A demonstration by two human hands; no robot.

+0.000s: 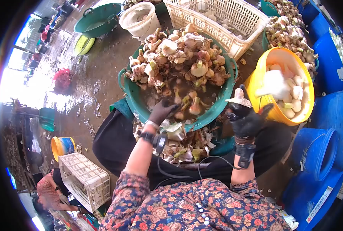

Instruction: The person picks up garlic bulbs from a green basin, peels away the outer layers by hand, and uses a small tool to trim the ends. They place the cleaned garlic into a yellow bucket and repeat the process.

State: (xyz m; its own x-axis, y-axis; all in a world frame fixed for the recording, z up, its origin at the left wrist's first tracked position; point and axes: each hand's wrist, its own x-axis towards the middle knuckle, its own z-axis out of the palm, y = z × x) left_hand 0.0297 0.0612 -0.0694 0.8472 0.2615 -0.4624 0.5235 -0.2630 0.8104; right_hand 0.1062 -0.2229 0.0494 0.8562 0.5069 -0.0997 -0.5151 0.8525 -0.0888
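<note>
My left hand, in a dark glove, reaches over the near rim of a green basin. Its fingers stretch toward loose garlic bulbs in the basin, fingertips right at one of them. Unpeeled garlic with brown skins is heaped at the basin's far side. My right hand, in a black glove, is beside the yellow bucket, thumb and forefinger spread wide. A pale pinkish piece lies against its fingers. A motion-blurred white bulb shows over the bucket, above peeled garlic.
Peelings lie between my knees. A white crate and a white bucket stand behind the basin. Blue drums line the right side. Another person sits at lower left beside a white crate.
</note>
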